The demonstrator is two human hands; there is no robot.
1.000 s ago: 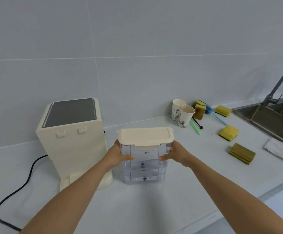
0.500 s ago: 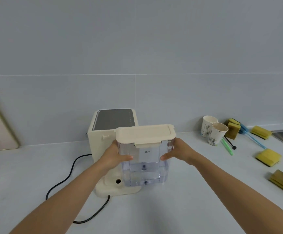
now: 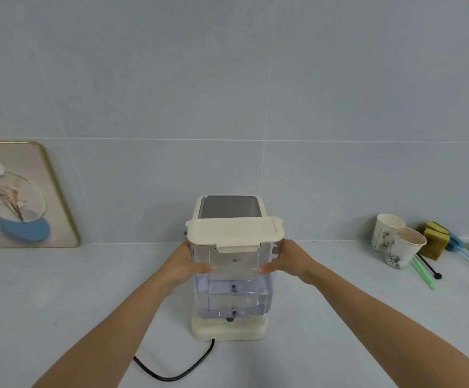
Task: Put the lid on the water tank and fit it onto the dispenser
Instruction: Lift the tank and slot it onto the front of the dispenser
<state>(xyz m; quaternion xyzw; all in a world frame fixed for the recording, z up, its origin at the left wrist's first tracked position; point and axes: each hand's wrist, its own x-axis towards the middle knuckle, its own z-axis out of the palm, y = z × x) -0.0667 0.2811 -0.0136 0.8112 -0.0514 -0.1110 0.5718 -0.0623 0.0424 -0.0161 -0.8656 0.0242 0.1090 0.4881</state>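
A clear water tank (image 3: 233, 292), part full of water, carries a cream lid (image 3: 234, 229) closed on top. It stands over the cream base of the dispenser (image 3: 229, 330), right against the dispenser's back, whose grey top panel (image 3: 229, 207) shows behind the lid. My left hand (image 3: 184, 266) grips the tank's left side and my right hand (image 3: 286, 260) grips its right side, thumbs on the front face. Whether the tank is fully seated on the base cannot be told.
A black power cord (image 3: 177, 371) trails from the base toward me. A framed picture (image 3: 20, 194) leans on the tiled wall at left. At right stand two paper cups (image 3: 398, 243), with sponges (image 3: 435, 242), blue brushes (image 3: 463, 250) and a green straw (image 3: 422, 271).
Both hands carried the lidded tank left and set it over the dispenser's base. My view turned left, so the dispenser now sits centred and the picture shows fully.
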